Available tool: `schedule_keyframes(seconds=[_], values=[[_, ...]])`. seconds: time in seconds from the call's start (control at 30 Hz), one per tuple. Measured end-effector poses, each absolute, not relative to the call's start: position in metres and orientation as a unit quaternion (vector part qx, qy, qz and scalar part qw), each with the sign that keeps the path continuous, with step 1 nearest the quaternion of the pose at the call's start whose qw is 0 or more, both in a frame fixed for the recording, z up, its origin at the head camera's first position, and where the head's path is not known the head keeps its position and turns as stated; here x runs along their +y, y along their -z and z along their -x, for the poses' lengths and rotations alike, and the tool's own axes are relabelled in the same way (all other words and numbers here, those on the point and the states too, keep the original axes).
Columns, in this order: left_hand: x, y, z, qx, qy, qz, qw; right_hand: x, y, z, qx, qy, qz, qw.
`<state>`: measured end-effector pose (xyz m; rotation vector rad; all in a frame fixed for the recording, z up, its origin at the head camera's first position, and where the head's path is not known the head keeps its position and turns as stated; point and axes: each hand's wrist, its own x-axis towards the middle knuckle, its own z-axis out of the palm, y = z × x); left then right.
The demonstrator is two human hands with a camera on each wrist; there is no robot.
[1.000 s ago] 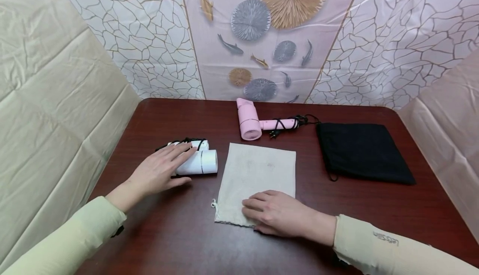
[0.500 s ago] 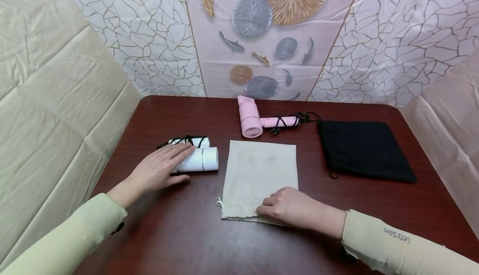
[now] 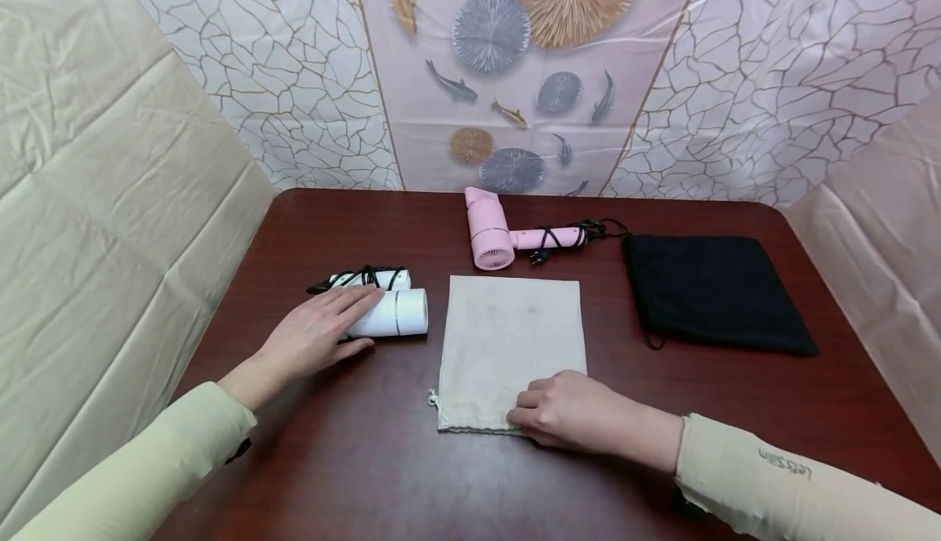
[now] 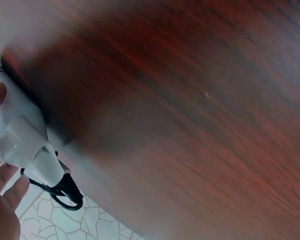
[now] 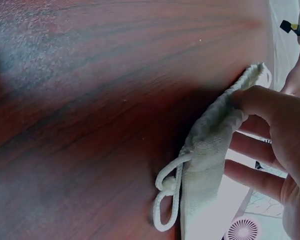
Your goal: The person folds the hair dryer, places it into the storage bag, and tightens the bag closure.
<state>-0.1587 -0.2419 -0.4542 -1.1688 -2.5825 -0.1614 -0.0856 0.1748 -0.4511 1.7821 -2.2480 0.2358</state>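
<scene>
My left hand (image 3: pixel 312 333) lies over a white hair dryer (image 3: pixel 390 315), fingers extended across its top and thumb out along the near side. A black cord wraps the dryer's handle (image 3: pixel 385 279); in the left wrist view its nozzle (image 4: pixel 47 165) shows beside the fingers. At the front edge of a flat beige drawstring bag (image 3: pixel 510 337), my right hand (image 3: pixel 573 410) pinches the cloth near the right corner. The right wrist view shows the thumb at the gathered mouth and the fingers on the other face of the bag, with a knotted drawstring (image 5: pixel 169 187) hanging beside.
Behind the beige bag lies a pink hair dryer (image 3: pixel 490 234), its black cord wound round the handle. A black drawstring bag (image 3: pixel 716 296) lies flat on the right of the dark red wooden table (image 3: pixel 353 476). Patterned and beige cloth walls (image 3: pixel 118 132) surround the table.
My right hand has gone from lying on the beige bag to pinching its front edge, moving slightly right. The bag has shifted a little. My left hand stays on the white hair dryer.
</scene>
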Motion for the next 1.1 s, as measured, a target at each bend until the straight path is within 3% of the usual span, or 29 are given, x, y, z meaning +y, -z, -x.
schedule_keyframes(seconds=[0.17, 0.33, 0.43, 0.8, 1.1], values=[[-0.237, 0.459, 0.156, -0.897, 0.066, 0.399, 0.177, 0.181, 0.447, 0.091, -0.8, -0.163, -0.576, 0.045], [-0.232, 0.461, 0.15, -0.899, 0.073, 0.386, 0.193, 0.191, 0.441, 0.1, -0.824, -0.324, -0.456, -0.091], [-0.228, 0.462, 0.145, -0.9, 0.073, 0.38, 0.2, 0.195, 0.439, 0.103, -0.82, -0.402, -0.384, -0.134], [-0.221, 0.461, 0.137, -0.903, 0.066, 0.371, 0.205, 0.207, 0.423, 0.106, -0.802, -0.529, -0.239, -0.138], [-0.219, 0.463, 0.138, -0.9, 0.072, 0.375, 0.21, 0.216, 0.394, 0.109, -0.794, -0.574, -0.182, -0.086]])
